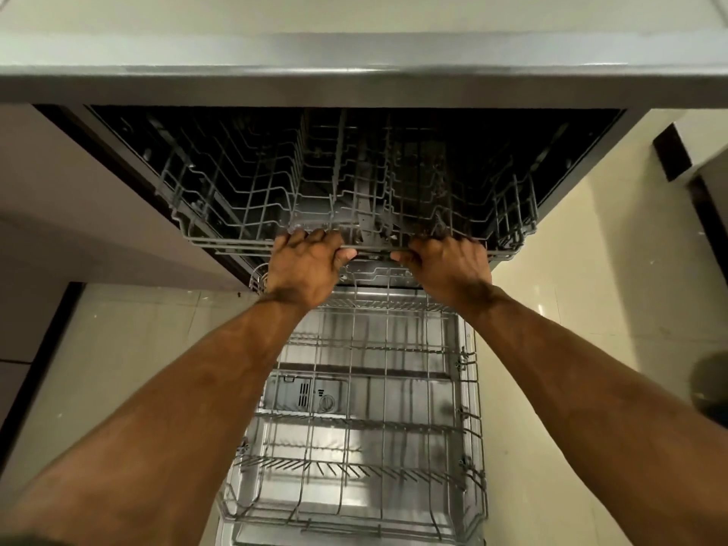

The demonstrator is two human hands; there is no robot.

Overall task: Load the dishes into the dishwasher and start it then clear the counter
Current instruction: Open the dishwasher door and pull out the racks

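The dishwasher (354,171) is open under the counter (354,78). The left hand (305,262) and the right hand (449,264) both hold tight to the front bar of the top rack (244,199). The bottom rack (354,427) sits out over the open door (244,533). Both racks have no dishes in them (none show anywhere). So the job has only begun: loading, starting the wash and clearing the counter are all left.

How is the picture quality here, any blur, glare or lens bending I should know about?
Head view: the wide lens bows the counter edge, which is also smeared; the upper rack sits against a dark cavity, dim; glare patches on the open door under the lower rack; left hand and right hand are sharp.
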